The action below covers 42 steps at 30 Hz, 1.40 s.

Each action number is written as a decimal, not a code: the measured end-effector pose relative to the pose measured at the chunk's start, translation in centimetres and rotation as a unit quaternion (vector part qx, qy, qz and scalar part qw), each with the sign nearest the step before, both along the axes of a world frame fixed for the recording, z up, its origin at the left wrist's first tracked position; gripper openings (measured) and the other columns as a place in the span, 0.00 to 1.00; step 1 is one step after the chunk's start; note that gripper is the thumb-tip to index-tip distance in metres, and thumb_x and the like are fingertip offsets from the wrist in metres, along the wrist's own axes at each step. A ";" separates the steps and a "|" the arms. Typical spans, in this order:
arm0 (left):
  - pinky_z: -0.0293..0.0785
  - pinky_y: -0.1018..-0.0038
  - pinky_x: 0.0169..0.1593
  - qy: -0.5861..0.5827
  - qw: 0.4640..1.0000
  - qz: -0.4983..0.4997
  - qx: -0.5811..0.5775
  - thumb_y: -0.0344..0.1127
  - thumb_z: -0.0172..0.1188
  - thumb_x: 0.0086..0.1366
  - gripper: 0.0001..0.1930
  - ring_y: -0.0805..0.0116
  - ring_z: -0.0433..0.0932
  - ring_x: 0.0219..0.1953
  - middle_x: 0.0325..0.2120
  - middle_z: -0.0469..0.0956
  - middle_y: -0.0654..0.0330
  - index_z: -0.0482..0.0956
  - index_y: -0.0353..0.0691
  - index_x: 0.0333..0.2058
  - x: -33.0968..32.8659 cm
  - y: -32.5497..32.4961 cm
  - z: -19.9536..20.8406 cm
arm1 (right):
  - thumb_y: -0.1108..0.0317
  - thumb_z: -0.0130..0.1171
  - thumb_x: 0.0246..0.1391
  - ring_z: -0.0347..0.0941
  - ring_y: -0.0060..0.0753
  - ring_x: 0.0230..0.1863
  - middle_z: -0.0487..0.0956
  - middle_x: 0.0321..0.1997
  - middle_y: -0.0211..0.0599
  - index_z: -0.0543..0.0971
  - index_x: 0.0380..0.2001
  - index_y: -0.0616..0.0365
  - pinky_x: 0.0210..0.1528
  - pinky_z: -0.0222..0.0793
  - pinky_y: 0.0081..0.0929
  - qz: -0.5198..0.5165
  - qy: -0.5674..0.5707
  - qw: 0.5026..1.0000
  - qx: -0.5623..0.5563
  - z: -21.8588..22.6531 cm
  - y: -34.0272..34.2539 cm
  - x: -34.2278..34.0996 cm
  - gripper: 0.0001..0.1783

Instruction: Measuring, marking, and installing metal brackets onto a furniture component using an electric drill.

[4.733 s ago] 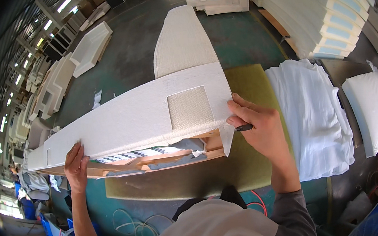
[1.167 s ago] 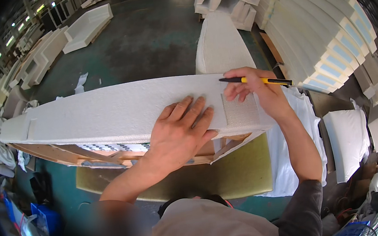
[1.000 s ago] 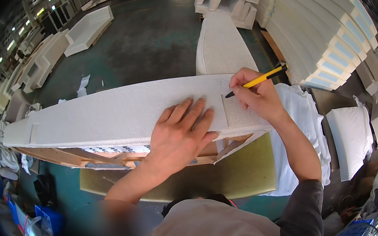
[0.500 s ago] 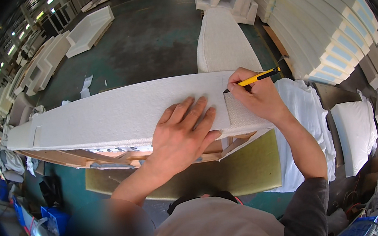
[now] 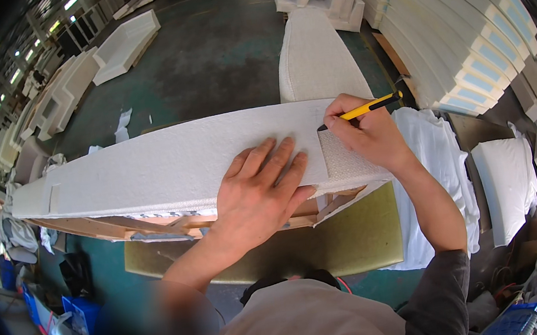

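A long pale padding sheet [image 5: 168, 159] lies along the top of a cream-upholstered furniture frame [image 5: 350, 158], whose wooden inside shows along the near side. Flat on the sheet, fingers spread, rests my left hand [image 5: 260, 185]; its thumb is by the near edge. My right hand [image 5: 364, 133] grips a yellow and black marker pen [image 5: 364, 109], tilted with its upper end to the right. The pen's lower end is at the sheet's right edge, where the textured cream fabric begins; my fingers partly hide the tip.
An olive-green padded bench [image 5: 331, 250] stands beneath the frame. White cloth [image 5: 433, 188] drapes at the right, beside a white cushion [image 5: 506, 187]. Beyond the frame stand an upholstered piece [image 5: 319, 56] and tall stacked foam panels [image 5: 445, 28]. A blue bin [image 5: 83, 311] is at lower left.
My right hand and the pen have shifted very slightly along the sheet's right edge. My left hand stays pressed in the same place on the sheet.
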State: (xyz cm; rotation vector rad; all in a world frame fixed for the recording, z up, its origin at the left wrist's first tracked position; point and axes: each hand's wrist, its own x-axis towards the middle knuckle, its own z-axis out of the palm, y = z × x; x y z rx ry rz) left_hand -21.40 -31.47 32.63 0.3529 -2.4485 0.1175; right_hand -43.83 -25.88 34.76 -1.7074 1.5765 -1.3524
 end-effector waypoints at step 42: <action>0.74 0.60 0.48 0.183 0.965 0.139 -0.126 0.49 0.61 0.57 0.21 0.50 0.77 0.45 0.42 0.77 0.52 0.79 0.37 0.40 48.7 -21.7 1.2 | 0.79 0.51 0.49 0.68 0.20 0.17 0.70 0.24 0.34 0.73 0.28 0.64 0.20 0.63 0.16 0.114 0.018 0.990 -0.081 8.9 -12.5 38.7 0.02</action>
